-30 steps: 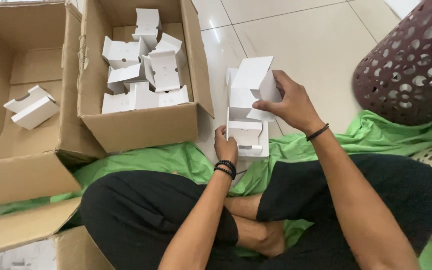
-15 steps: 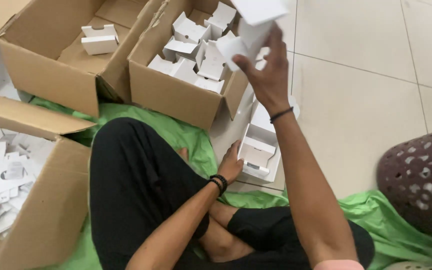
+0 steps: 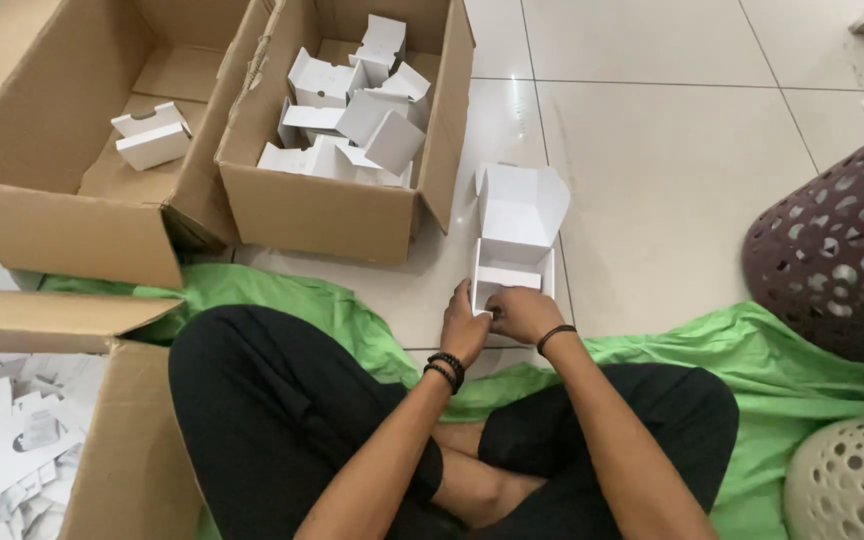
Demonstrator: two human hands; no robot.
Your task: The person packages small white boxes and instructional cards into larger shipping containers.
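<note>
White carton: small open box on the tile floor, just right of the middle cardboard box; top flaps stand up and spread; near end faces the person
Carton vs hands: near edge sits right at the fingertips; both hands meet at its lower rim; rest of the carton lies beyond them, away from the body
Left hand: on the carton's lower left corner; fingers curled against the side wall, thumb on the rim; loosely closed on that edge, not wrapped around the carton
Right hand: knuckles up, fingers bent down onto the near edge beside the left hand; pinching or pressing the flap, can't tell which; partly closed
Arms: both forearms run forward from the lap and converge at the carton; dark bead bands on the left wrist; thin dark band on the right wrist
Posture: cross-legged in black trousers on a green cloth
Middle cardboard box: holds a heap of folded white cartons
Left cardboard box: one white carton inside
Right side: dark perforated basket; pale perforated one below it
</note>
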